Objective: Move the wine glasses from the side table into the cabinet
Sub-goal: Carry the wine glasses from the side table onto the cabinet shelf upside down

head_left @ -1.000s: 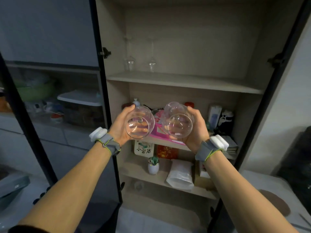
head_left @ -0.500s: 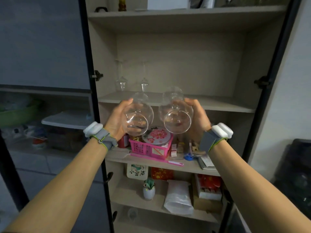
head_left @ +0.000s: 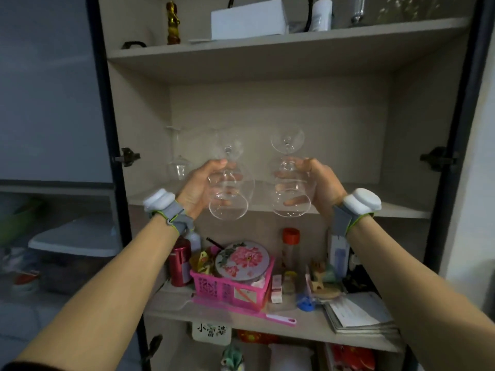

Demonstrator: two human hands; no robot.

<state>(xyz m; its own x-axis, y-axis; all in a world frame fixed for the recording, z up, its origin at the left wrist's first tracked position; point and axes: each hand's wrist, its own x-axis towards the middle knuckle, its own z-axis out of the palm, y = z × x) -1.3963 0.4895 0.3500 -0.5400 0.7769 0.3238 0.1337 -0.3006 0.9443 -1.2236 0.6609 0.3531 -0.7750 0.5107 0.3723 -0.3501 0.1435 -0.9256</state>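
I hold two clear wine glasses upside down in front of the open cabinet. My left hand (head_left: 199, 187) grips the bowl of the left wine glass (head_left: 230, 195), its foot pointing up and away. My right hand (head_left: 318, 183) grips the bowl of the right wine glass (head_left: 290, 188), its foot (head_left: 288, 141) raised toward the shelf's back. Both glasses hover just above the front edge of the middle shelf (head_left: 396, 210). Another wine glass (head_left: 179, 163) stands upside down at the shelf's back left, and a second one behind my left glass is hard to make out.
The shelf below holds a pink basket (head_left: 233, 286) with a floral tin, a red can (head_left: 180, 263), a red-capped bottle (head_left: 290, 250) and papers (head_left: 356, 311). A white box (head_left: 247, 20) sits on the top shelf. Dark door frames (head_left: 107, 129) flank the opening.
Both hands have risen with the glasses from the lower shelf's height to the middle shelf. The glasses have tipped so their feet point up and inward. My view has tilted upward.
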